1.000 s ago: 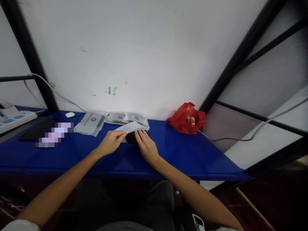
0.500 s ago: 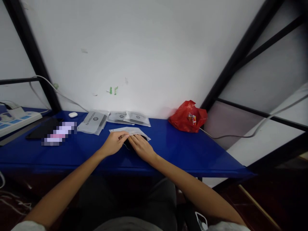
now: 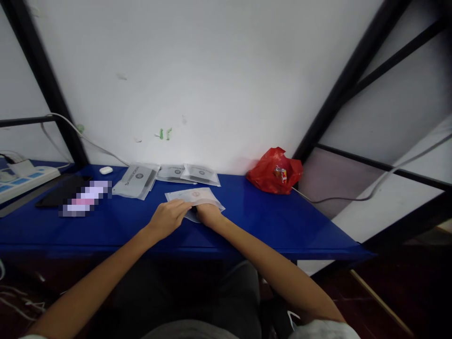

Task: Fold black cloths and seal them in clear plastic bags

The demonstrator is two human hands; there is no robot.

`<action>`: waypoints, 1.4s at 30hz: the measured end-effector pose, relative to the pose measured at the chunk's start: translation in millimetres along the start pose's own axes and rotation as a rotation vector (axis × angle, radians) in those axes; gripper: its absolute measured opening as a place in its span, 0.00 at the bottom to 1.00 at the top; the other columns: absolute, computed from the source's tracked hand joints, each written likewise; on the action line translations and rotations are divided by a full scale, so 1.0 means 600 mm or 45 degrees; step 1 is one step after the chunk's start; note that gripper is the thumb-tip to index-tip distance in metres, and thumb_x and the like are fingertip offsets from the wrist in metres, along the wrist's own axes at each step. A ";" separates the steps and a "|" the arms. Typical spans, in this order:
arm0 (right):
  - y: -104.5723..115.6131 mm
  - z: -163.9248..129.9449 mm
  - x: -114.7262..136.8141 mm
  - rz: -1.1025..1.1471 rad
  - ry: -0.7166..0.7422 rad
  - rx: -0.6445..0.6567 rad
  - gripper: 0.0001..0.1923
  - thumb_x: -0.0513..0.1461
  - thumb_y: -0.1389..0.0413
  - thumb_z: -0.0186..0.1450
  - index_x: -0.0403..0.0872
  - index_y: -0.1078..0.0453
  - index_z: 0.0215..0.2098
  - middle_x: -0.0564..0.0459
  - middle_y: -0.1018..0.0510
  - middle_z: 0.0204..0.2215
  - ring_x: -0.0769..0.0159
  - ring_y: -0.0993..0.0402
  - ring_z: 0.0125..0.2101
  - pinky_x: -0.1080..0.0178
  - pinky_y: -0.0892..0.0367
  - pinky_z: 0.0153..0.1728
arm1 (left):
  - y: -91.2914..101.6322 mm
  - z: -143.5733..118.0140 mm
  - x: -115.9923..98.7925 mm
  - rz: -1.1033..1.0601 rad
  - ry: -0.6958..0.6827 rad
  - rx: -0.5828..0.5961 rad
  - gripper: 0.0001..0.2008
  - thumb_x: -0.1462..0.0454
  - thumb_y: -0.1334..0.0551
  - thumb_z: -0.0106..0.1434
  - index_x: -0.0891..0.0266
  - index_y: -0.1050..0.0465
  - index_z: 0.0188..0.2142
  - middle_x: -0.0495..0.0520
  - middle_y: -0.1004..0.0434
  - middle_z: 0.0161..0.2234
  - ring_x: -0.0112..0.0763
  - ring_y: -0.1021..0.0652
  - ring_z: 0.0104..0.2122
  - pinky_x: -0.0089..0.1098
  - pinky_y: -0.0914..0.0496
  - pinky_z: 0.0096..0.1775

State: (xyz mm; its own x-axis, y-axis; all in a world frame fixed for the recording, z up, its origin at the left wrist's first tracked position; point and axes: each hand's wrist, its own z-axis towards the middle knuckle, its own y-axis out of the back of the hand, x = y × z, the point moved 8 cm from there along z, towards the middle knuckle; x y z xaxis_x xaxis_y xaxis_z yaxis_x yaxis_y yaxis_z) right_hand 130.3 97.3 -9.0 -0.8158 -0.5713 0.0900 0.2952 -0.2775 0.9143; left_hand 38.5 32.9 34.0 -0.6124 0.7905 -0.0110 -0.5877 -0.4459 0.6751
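A translucent white pouch [image 3: 192, 197] lies flat on the blue table [image 3: 268, 221] in front of me. My left hand [image 3: 168, 217] pinches its near edge. The fingers of my right hand [image 3: 208, 213] are tucked inside the pouch's open side, so the fingertips are hidden. A dark item that was by my hands earlier is now out of sight, and I cannot tell if it is in the pouch.
Three more grey pouches [image 3: 136, 180], [image 3: 172, 172], [image 3: 201, 174] lie along the wall. A red plastic bag [image 3: 274, 172] sits at the right. At the left are a black tablet [image 3: 58, 190], a white earbud case [image 3: 106, 170] and a power strip [image 3: 21, 178]. A cable [image 3: 353, 197] runs off to the right.
The pouch, lifted over a dark item a second ago, now lies flat. My right hand has slid into the pouch. The dark item is no longer visible.
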 end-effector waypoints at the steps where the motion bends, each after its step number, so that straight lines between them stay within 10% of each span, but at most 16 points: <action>1: 0.002 -0.003 0.001 0.019 0.022 0.037 0.22 0.31 0.47 0.59 0.44 0.34 0.53 0.44 0.27 0.50 0.58 0.32 0.51 0.56 0.38 0.53 | -0.001 -0.005 0.007 0.030 -0.003 0.008 0.12 0.66 0.49 0.67 0.62 0.27 0.41 0.51 0.22 0.30 0.29 0.23 0.31 0.28 0.30 0.34; 15: 0.056 -0.075 0.070 -0.218 0.445 -0.050 0.16 0.31 0.56 0.67 0.43 0.34 0.49 0.45 0.27 0.45 0.62 0.31 0.45 0.58 0.34 0.47 | 0.001 -0.031 0.031 0.166 0.030 0.045 0.14 0.66 0.51 0.68 0.61 0.26 0.43 0.51 0.25 0.28 0.26 0.25 0.29 0.26 0.31 0.33; 20: 0.062 -0.099 0.065 -0.255 0.325 -0.025 0.10 0.38 0.52 0.67 0.42 0.29 0.38 0.46 0.26 0.35 0.60 0.29 0.37 0.58 0.31 0.39 | -0.010 -0.037 0.030 0.247 0.008 0.155 0.14 0.66 0.50 0.67 0.60 0.27 0.45 0.50 0.27 0.25 0.26 0.26 0.27 0.25 0.33 0.30; 37: 0.064 -0.115 0.042 0.028 0.168 0.051 0.18 0.44 0.52 0.67 0.43 0.31 0.48 0.43 0.24 0.44 0.59 0.29 0.46 0.57 0.33 0.46 | -0.042 -0.048 0.017 0.362 -0.104 0.488 0.14 0.70 0.48 0.65 0.59 0.29 0.47 0.54 0.29 0.33 0.32 0.27 0.34 0.30 0.33 0.35; 42: 0.092 -0.109 0.042 0.059 0.170 -0.162 0.14 0.40 0.52 0.67 0.44 0.29 0.45 0.46 0.22 0.39 0.62 0.27 0.40 0.59 0.32 0.42 | -0.045 -0.047 0.013 0.322 -0.089 0.537 0.13 0.67 0.47 0.66 0.60 0.30 0.48 0.55 0.28 0.37 0.34 0.27 0.37 0.32 0.34 0.37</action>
State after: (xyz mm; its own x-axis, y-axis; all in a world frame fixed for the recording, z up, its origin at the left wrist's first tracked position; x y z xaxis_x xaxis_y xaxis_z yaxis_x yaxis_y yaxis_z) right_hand 158.7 17.5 18.0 -0.7292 -0.6807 0.0696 0.3981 -0.3393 0.8523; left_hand 34.7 39.3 -5.2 -0.6630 0.7120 0.2313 -0.1514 -0.4301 0.8900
